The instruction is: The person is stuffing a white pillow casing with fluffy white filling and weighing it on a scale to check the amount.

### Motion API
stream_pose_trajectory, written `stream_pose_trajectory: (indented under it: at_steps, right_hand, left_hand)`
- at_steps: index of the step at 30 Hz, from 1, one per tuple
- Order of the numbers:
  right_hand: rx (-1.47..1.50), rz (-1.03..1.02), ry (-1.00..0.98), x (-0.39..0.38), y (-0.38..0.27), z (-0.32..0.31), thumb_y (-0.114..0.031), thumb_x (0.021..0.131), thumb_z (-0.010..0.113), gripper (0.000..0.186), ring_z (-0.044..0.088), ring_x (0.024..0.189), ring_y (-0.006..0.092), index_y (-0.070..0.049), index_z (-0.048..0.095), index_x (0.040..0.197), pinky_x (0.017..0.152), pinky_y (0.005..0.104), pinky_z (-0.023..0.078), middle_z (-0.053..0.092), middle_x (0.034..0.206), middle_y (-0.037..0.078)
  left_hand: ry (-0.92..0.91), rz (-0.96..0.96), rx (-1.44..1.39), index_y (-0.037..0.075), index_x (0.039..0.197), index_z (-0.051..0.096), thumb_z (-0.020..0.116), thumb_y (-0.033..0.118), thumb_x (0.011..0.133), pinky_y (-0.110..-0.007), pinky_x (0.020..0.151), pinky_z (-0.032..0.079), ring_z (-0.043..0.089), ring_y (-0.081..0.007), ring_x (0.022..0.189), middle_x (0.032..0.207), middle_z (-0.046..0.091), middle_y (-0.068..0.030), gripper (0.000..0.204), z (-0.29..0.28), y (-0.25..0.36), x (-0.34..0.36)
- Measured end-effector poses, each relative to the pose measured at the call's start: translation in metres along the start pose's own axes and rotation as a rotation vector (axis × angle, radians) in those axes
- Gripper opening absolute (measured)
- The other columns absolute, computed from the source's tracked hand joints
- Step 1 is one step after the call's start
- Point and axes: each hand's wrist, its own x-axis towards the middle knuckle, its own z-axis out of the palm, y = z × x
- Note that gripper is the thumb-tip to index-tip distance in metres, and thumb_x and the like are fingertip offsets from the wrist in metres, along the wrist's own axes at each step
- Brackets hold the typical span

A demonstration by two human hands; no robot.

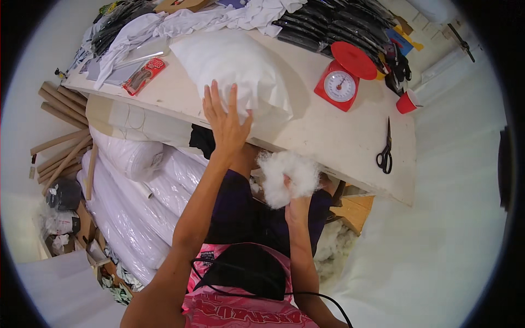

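Observation:
A plump white pillow (pixel 232 63) lies on the white table (pixel 328 131), its near end hanging close to the edge. My left hand (pixel 225 120) rests on its near side with the fingers spread. Below the table edge, over my lap, a fluffy tuft of white stuffing (pixel 276 177) is held in my right hand (pixel 295 203). The tuft hides most of that hand's fingers, though a fingertip shows through it.
On the table stand a red kitchen scale (pixel 340 82) and a red cup (pixel 407 102), with black scissors (pixel 386 153) nearer. A red packet (pixel 144 76), white cloth (pixel 136 38) and black plastic-wrapped packs (pixel 311 27) lie farther back. Plastic-wrapped rolls (pixel 126 202) lean at left; loose stuffing (pixel 334 249) sits low right.

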Motion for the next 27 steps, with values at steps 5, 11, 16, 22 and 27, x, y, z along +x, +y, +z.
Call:
stream_pose_trajectory:
  at_steps: [5, 11, 16, 22, 27]
  right_hand:
    - [-0.011, 0.006, 0.022, 0.011, 0.008, -0.009, 0.004, 0.082, 0.066, 0.056, 0.054, 0.114, 0.0184, -0.001, 0.045, 0.133, 0.097, 0.0319, 0.044, 0.052, 0.129, 0.008]
    - [-0.049, 0.039, -0.086, 0.046, 0.026, 0.014, 0.002, 0.082, 0.067, 0.052, 0.056, 0.11, 0.0182, 0.001, 0.047, 0.131, 0.092, 0.0309, 0.047, 0.057, 0.121, 0.009]
    - [-0.334, -0.152, -0.221, 0.107, 0.028, 0.06, 0.001, 0.077, 0.069, 0.051, 0.056, 0.105, 0.018, 0.004, 0.05, 0.124, 0.087, 0.0296, 0.047, 0.06, 0.114, 0.011]
    - [-0.49, -0.229, -0.627, 0.158, 0.058, 0.126, -0.005, 0.075, 0.064, 0.045, 0.059, 0.103, 0.0282, 0.003, 0.055, 0.118, 0.09, 0.0364, 0.046, 0.06, 0.118, 0.013]
    - [-0.324, -0.949, -0.629, 0.195, 0.148, 0.101, -0.023, 0.09, 0.057, 0.053, 0.041, 0.129, 0.022, -0.002, 0.043, 0.137, 0.109, 0.0359, 0.031, 0.045, 0.141, 0.013]
  left_hand:
    - [0.094, -0.236, -0.214, 0.002, 0.138, 0.042, 0.056, -0.001, 0.077, -0.049, 0.11, 0.022, 0.025, -0.0432, 0.135, 0.146, 0.026, -0.0256, 0.062, 0.006, -0.021, -0.025]
    - [0.156, -0.341, -0.177, 0.0, 0.116, 0.053, 0.052, 0.0, 0.089, -0.042, 0.103, 0.033, 0.046, -0.0358, 0.116, 0.119, 0.051, -0.0193, 0.027, 0.0, -0.023, -0.01]
    - [0.024, -0.231, -0.134, -0.001, 0.103, 0.057, 0.054, -0.006, 0.082, -0.04, 0.087, 0.042, 0.054, -0.0366, 0.093, 0.094, 0.057, -0.0184, 0.021, -0.007, -0.046, -0.017]
    - [-0.392, -0.091, -0.405, -0.002, 0.098, 0.056, 0.05, -0.011, 0.07, -0.043, 0.078, 0.039, 0.049, -0.0392, 0.088, 0.084, 0.052, -0.0194, 0.03, -0.028, -0.022, 0.002]
    - [-0.545, -0.275, -0.71, -0.003, 0.096, 0.057, 0.053, -0.007, 0.078, -0.039, 0.068, 0.045, 0.055, -0.0382, 0.077, 0.086, 0.056, -0.0182, 0.019, -0.048, 0.015, -0.011]
